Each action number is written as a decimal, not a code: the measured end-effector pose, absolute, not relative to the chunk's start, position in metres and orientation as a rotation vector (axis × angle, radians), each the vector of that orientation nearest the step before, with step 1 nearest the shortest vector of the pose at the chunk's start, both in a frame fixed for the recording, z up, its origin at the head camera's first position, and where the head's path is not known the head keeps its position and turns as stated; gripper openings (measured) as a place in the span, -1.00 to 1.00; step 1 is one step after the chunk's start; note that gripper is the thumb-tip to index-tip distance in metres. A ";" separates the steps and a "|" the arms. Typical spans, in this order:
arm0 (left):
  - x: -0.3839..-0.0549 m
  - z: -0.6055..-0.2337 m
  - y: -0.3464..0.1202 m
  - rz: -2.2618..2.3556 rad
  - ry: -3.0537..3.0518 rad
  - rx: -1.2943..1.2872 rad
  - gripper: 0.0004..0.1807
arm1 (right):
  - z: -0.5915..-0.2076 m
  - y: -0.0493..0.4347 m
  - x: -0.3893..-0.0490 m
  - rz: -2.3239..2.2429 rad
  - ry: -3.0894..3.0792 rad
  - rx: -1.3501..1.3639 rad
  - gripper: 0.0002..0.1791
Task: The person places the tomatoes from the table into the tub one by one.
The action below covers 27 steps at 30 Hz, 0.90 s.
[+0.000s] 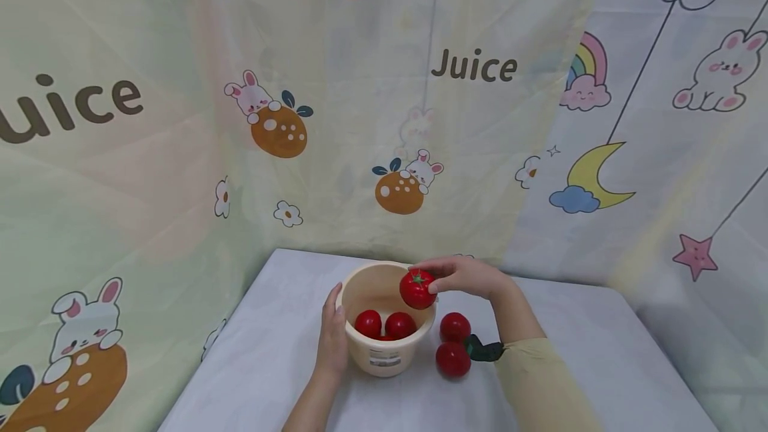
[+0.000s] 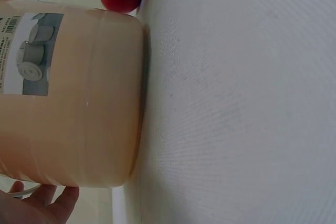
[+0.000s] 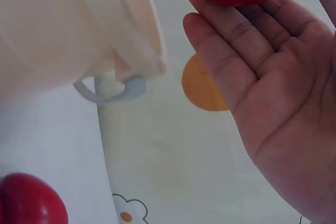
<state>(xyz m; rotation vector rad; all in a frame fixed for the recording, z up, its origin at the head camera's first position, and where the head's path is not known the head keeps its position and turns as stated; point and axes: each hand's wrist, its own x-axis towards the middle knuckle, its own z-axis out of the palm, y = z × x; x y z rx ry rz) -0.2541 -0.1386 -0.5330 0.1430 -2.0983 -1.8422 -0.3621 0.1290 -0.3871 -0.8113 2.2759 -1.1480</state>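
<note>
Tomatoes [image 1: 368, 323] inside bucket [image 1: 360, 349], head view only, right hand [image 1: 465, 277] round another tomato [image 1: 417, 292], left hand [image 1: 333, 339] flat against bucket

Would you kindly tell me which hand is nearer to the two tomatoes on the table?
Right: the right hand is above and beyond the two tomatoes, while the left hand is across the bucket from them, against its left side.
</note>
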 end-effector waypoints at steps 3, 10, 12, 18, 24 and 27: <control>-0.254 -0.532 -0.139 -1.840 -2.107 0.140 -0.49 | -0.385 0.118 -0.364 -1.115 2.278 -0.811 -0.37; -0.254 -0.532 -0.138 -1.812 -2.116 0.163 -0.49 | -0.381 0.097 -0.368 -1.033 2.297 -0.825 -0.38; -0.254 -0.532 -0.138 -1.814 -2.116 0.173 -0.49 | -0.380 0.092 -0.369 -1.007 2.305 -0.835 -0.39; -0.254 -0.532 -0.138 -1.837 -2.114 0.181 -0.48 | -0.379 0.075 -0.371 -0.934 2.330 -0.864 -0.41; -0.255 -0.533 -0.139 -1.843 -2.110 0.160 -0.48 | -0.380 0.056 -0.375 -0.838 2.350 -0.879 -0.42; -0.255 -0.533 -0.139 -1.844 -2.112 0.165 -0.48 | -0.382 0.046 -0.377 -0.768 2.334 -0.890 -0.44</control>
